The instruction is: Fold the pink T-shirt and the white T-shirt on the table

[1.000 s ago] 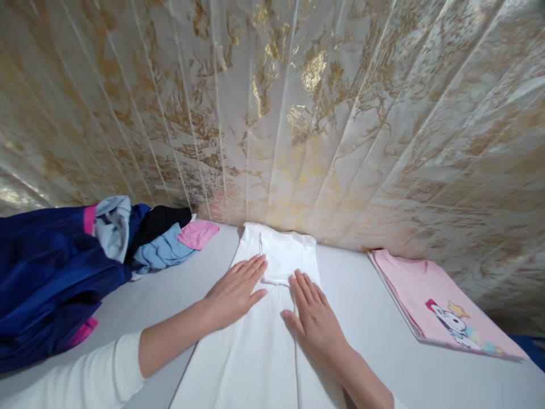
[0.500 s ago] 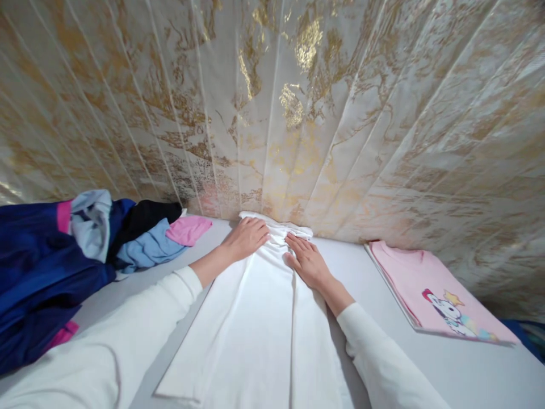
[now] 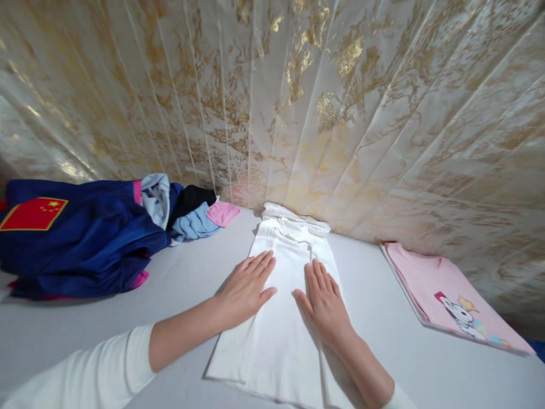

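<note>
We are probably looking into a home, since a decorative gold-patterned backdrop (image 3: 281,102) is rising at twelve o'clock, everyday clothes (image 3: 102,233) are lying heaped at nine o'clock, and a pink shirt (image 3: 430,281) with a cartoon print is resting folded at four o'clock.

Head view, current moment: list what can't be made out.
All in the head view:
White cloth garment: patches hidden beneath the flat left hand and right hand; its near edge partly cut off by the bottom frame edge.
Layers under the folded pink printed shirt: mostly covered by it.
Dark-blue item, far right: cut off by the right frame edge.
</note>
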`<state>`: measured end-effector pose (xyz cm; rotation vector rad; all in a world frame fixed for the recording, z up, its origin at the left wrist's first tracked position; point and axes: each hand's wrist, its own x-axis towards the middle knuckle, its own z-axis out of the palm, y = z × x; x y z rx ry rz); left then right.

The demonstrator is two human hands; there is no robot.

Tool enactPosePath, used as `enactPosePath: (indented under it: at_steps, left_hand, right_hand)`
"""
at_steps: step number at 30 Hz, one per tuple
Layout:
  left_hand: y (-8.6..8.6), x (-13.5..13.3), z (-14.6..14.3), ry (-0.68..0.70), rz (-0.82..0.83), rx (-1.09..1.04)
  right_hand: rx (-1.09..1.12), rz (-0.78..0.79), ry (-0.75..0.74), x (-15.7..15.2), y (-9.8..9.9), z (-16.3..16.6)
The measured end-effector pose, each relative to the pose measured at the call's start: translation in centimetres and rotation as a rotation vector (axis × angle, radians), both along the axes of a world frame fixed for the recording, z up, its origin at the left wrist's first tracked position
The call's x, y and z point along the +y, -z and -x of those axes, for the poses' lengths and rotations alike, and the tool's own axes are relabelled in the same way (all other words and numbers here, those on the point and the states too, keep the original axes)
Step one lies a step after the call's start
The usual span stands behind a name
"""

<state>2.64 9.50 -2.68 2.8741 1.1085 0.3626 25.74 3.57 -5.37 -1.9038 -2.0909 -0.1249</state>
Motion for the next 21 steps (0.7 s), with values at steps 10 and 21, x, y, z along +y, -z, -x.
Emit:
enactPosePath:
  at_steps: [10, 21]
  left_hand:
    - [-0.6, 7.8, -2.7, -0.018, -0.023, 0.013]
    - [-1.9, 7.1, -4.9, 0.165, -0.003, -0.048]
  right_hand:
    - [-0.046, 0.002, -0.041, 8.4, -0.9, -2.7]
    - [0.216, -0.009, -0.081, 10.7, -1.8, -3.6]
